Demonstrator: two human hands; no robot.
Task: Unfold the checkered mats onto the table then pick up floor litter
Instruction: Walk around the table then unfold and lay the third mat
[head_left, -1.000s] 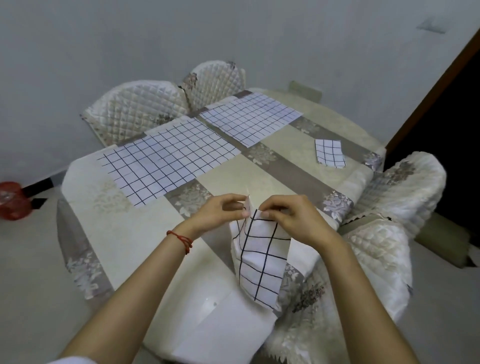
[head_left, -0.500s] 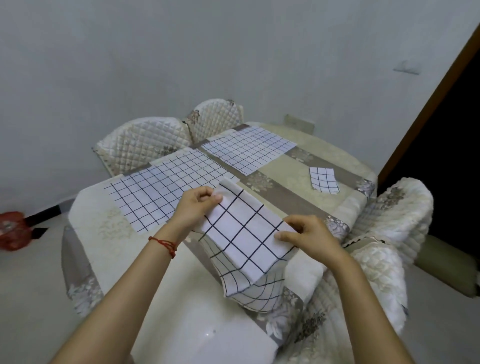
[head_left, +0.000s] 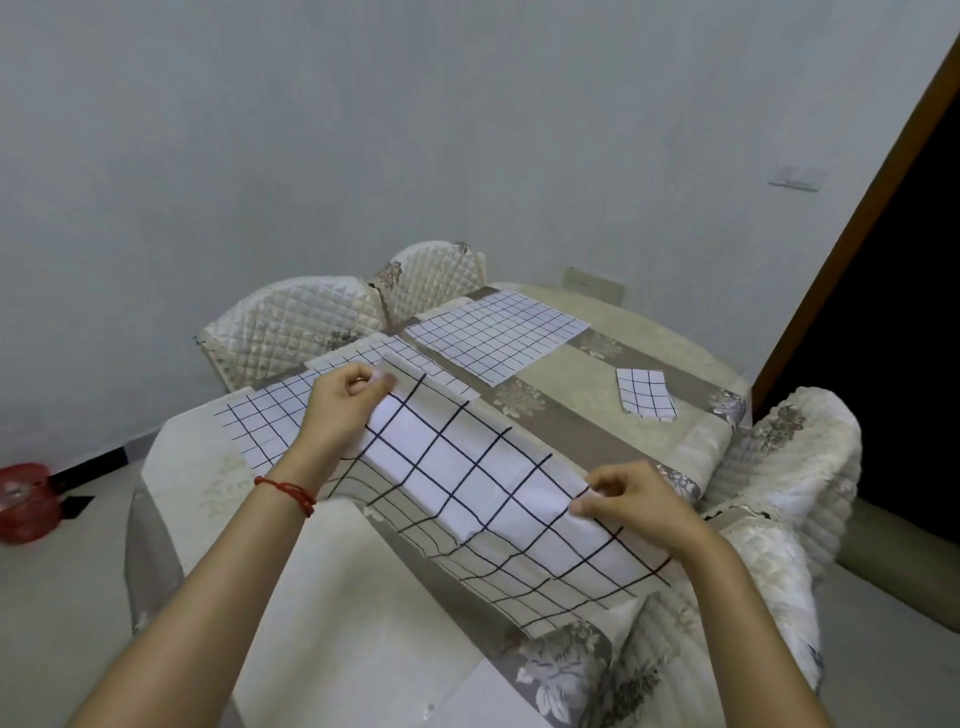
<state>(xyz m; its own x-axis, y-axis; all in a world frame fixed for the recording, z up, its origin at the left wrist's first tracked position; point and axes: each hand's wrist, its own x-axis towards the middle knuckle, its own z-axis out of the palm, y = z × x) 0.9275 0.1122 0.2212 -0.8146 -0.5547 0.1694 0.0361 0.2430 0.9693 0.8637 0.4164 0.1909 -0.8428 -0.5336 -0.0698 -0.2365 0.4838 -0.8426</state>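
Half-unfolded checkered mat (head_left: 467, 483) spans diagonally above the bench (head_left: 332, 597); left hand (head_left: 345, 402) pinches its far corner, right hand (head_left: 641, 501) its near-right corner.

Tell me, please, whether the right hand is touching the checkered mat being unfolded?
Touching: the head view shows the right hand pinching the near corner of the checkered mat between thumb and fingers.
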